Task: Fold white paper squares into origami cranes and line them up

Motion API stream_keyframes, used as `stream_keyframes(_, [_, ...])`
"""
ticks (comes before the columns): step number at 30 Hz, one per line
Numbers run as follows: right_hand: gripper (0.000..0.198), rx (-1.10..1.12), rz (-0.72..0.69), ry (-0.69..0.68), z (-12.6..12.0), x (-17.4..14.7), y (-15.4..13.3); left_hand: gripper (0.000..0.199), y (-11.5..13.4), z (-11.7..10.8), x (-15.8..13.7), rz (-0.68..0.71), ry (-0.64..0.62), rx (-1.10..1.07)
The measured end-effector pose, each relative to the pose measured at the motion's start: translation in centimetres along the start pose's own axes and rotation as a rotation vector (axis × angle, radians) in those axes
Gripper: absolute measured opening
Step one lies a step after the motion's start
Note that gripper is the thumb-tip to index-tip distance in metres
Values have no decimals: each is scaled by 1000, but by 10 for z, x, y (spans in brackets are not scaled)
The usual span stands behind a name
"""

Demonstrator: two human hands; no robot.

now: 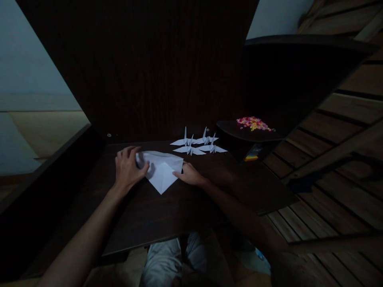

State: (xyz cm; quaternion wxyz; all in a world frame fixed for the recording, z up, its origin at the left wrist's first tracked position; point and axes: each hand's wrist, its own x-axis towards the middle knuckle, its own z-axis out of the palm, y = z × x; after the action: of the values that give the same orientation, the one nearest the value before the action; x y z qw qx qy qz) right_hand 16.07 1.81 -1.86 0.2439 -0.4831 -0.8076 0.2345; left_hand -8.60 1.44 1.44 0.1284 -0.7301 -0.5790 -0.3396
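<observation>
A folded sheet of white paper (163, 175) is held just over the dark desk, one corner pointing toward me and creases running across it. My left hand (129, 165) grips its left corner, thumb on the near face and fingers behind the top edge. At the right corner, my right hand (190, 173) pinches the paper between thumb and fingers; the fingertips are hidden behind it. Beyond the sheet stand several white origami cranes (190, 150), grouped close together with wings spread.
The dark wooden desk (143, 223) has a raised side panel (44, 171) at left and a tall back board (143, 71). On a small shelf (230, 129) at right lies a pile of pink and yellow bits (253, 123). A wooden slatted surface (344, 151) lies farther right.
</observation>
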Motion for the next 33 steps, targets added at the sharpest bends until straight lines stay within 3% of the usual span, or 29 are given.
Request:
stream_keyframes(3, [32,37,46,44,-1,1,0,74,-7,6,2,-167,-87,-158])
stream_keyframes(6, [37,68,41,74,-2,1,1,66,-11,10,3,-325,-156,-313])
stream_keyframes(10, [32,58,49,74,-1,0,0,50,-8,6,5,-390,-187,-464])
stream_keyframes(17, [28,35,93,63,0,-1,1,53,4,1,5,-290,-222,-588])
stream_keyframes(21, [33,44,69,84,2,0,4,47,5,2,1,-154,-396,-616])
stream_keyframes(24, [33,41,69,67,2,0,5,55,6,-2,1,-79,-508,-592])
stream_keyframes(27, [30,36,87,48,2,1,4,67,5,-8,2,-35,-568,-642])
stream_keyframes(33, [27,35,42,47,-1,1,1,62,4,-6,3,-52,-621,-654])
